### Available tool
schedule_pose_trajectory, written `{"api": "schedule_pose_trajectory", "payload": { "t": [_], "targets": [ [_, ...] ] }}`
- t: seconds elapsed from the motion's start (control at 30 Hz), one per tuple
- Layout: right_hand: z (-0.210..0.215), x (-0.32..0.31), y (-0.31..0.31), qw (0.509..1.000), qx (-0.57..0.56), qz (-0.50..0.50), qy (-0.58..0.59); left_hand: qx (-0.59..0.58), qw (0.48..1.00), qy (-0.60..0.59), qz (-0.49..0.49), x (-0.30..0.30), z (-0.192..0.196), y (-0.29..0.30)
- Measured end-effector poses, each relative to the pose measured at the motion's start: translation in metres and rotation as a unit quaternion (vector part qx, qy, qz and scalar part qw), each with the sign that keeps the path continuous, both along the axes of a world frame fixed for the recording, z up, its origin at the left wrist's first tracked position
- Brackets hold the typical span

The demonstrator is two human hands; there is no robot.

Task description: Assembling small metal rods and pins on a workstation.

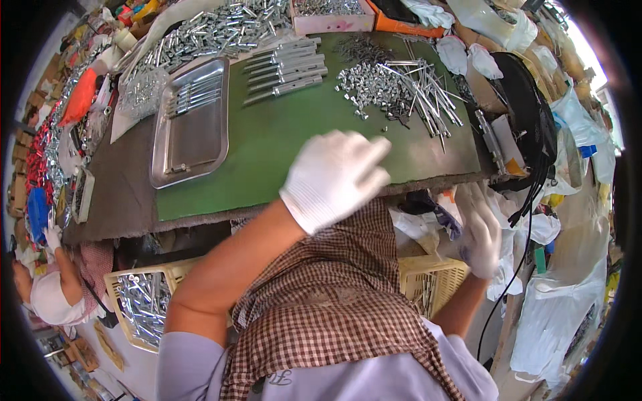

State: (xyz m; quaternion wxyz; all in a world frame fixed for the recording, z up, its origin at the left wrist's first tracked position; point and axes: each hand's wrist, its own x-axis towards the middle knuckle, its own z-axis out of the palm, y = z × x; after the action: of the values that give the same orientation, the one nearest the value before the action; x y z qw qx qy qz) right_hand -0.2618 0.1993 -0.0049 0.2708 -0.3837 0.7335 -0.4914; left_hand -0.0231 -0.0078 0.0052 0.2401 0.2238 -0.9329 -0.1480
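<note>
My left hand [336,175], in a white knit glove, is over the front part of the green table mat [261,144]. Its thumb and forefinger point right and stand apart, with nothing visible between them; motion blurs the fingertips. Past the table's front edge on the right is my right hand [480,234], also gloved and blurred, with its fingers stretched out. Beyond my left hand lie a heap of small metal bushings [374,88] and a loose bundle of thin metal rods [431,100]. Several metal tubes [286,70] lie in a row at the far middle.
A steel tray [190,144] holds several slim metal parts. Behind it is a pile of metal cylinders [207,33]. Yellow crates [170,271] with metal parts stand below the table edge. A black bag [521,100] hangs at right; another person [60,287] works at far left.
</note>
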Motion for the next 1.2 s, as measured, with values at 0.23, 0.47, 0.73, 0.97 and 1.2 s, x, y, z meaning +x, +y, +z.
{"api": "schedule_pose_trajectory", "payload": {
  "t": [0.23, 0.47, 0.73, 0.97, 1.2],
  "targets": [
    [0.006, -0.017, 0.041, 0.997, 0.048, 0.05, -0.038, -0.144, 0.935, -0.151, 0.288, 0.008, -0.021, -0.119],
    [0.001, 0.019, -0.04, 0.977, -0.041, 0.163, -0.13, -0.108, 0.978, -0.04, 0.173, 0.024, -0.028, -0.108],
    [0.0, 0.086, -0.112, 0.952, -0.002, 0.131, -0.277, -0.057, 0.988, -0.139, -0.015, 0.02, 0.017, -0.011],
    [0.005, 0.087, -0.117, 0.953, 0.051, 0.151, -0.258, -0.002, 0.998, -0.058, 0.007, 0.045, 0.007, -0.003],
    [-0.001, 0.089, -0.121, 0.977, 0.029, 0.15, -0.146, 0.024, 0.999, -0.006, 0.031, 0.044, -0.005, 0.003]
  ]
}}
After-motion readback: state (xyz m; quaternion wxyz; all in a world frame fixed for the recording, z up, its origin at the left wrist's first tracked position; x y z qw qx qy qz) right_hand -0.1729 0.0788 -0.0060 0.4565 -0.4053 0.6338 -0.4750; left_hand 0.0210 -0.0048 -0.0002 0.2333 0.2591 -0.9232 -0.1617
